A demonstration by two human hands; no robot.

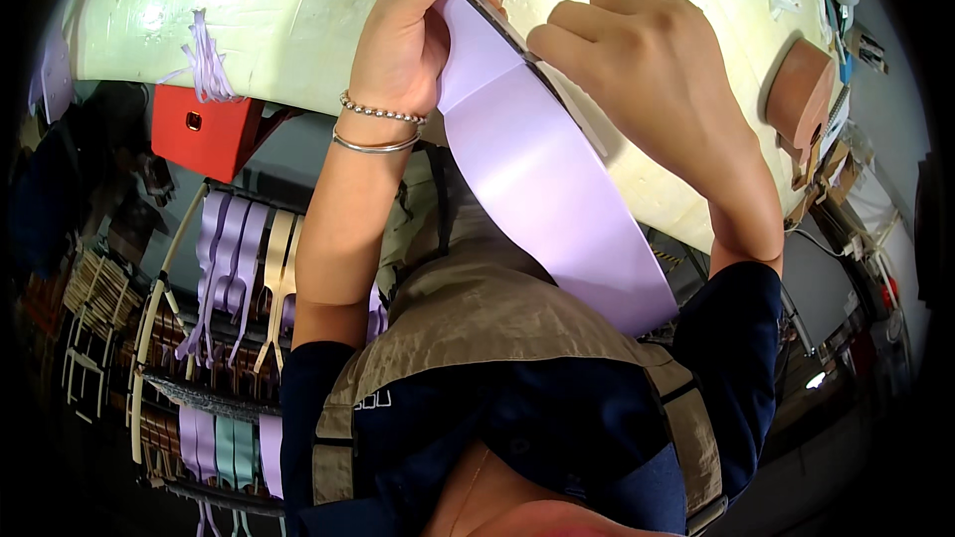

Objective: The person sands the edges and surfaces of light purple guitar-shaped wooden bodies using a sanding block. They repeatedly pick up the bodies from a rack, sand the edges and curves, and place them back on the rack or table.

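A long lavender panel [552, 174], smooth like leather and with a dark edge, slants from the top of the view down toward my apron. My left hand [413, 30] is closed round its upper part, thumb on top and fingertips showing past the dark edge. My right hand [642, 65] is in a fist at that same edge, midway along the panel. What its fingers pinch, if anything, is hidden. A thin pale strip [587, 119] shows just below the right hand, beside the panel. The panel's lower end curves out near my right sleeve.
The pale covered table [288, 0] spans the far side. A red box [204, 129] and a bundle of lavender strips [206, 65] are at its left edge. A brown roll [799, 85] stands at the right. Lavender and cream strap pieces hang on a rack [149, 338] at my left.
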